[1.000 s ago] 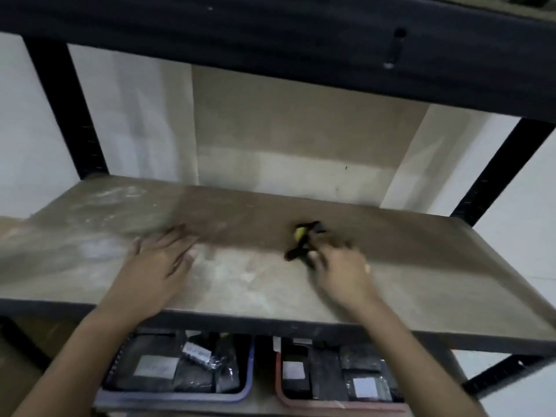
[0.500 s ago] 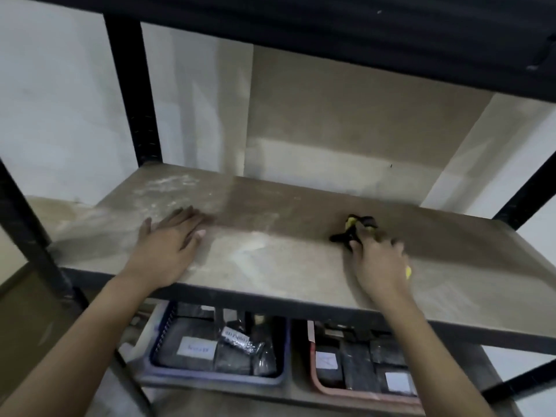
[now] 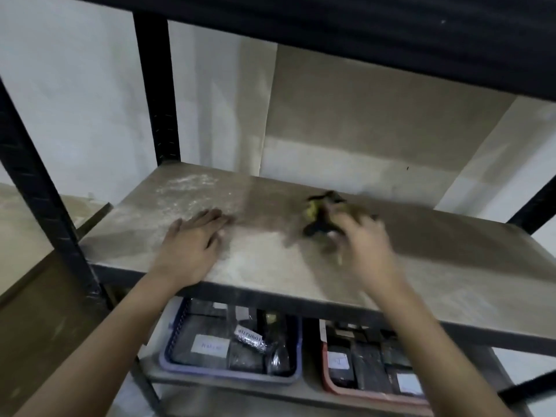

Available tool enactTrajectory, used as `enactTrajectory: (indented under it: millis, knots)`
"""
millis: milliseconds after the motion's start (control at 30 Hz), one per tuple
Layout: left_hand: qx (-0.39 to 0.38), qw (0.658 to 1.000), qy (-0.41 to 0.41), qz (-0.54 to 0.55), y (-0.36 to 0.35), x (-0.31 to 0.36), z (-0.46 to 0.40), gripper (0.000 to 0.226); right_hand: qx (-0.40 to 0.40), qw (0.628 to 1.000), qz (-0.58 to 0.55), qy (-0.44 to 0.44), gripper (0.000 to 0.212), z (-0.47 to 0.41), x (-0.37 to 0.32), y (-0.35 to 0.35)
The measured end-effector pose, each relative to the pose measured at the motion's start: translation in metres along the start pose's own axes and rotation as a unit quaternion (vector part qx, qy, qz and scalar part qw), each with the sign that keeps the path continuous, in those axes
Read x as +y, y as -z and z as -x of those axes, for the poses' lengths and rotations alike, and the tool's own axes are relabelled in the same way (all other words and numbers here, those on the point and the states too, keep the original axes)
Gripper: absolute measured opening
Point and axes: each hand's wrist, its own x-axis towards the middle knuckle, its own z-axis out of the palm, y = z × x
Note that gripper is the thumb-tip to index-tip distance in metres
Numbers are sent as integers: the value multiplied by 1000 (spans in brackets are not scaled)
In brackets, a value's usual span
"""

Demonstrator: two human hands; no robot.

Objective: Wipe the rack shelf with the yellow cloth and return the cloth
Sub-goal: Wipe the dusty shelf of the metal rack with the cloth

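Black metal upright post (image 3: 36, 188) is standing at far left, framing the rack. Dusty grey-brown board shelf (image 3: 451, 260) is spanning the view, whitish powder streaks lying toward its left rear corner. Left hand (image 3: 192, 245) is lying flat on the shelf near the front edge, fingers straight and slightly spread, pressing palm-down, holding nothing. Below it, a blue plastic tray (image 3: 231, 374) of dark wrapped packets is sitting on the lower shelf. Moving right: crumpled yellow-and-dark cloth (image 3: 319, 215) is sitting on the shelf surface toward the middle rear. Right hand (image 3: 364, 248) is gripping the cloth, fingers curled over its near side (motion blur is smearing the fingertips). Under the right arm, a red plastic tray (image 3: 370, 392) of dark packets is sitting beside the blue one.
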Motion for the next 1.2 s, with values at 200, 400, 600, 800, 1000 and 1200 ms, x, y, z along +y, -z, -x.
enactTrajectory:
  millis: [200, 400, 600, 800, 1000, 1200]
  knots:
    - [4, 1000, -3, -14, -4, -2, -2, 44, -47, 948, 70, -306, 45, -35, 112, -11]
    - [9, 1000, -1, -21, -8, -6, -5, 47, -63, 977, 57, -198, 38, -105, 81, -44]
    - [33, 999, -1, 11, -8, -7, -6, 42, -110, 993, -12, 50, 43, -104, -5, -66]
    - [59, 995, 28, 73, -9, -10, -3, 40, -169, 947, -88, 258, 49, -8, -61, -38]
    - [69, 994, 34, 73, -6, -6, -4, 42, -89, 978, -147, 120, 42, -12, -46, -15]
    - [87, 992, 28, 89, -2, -2, 0, 53, -167, 980, -59, -94, 56, -16, -57, -21]
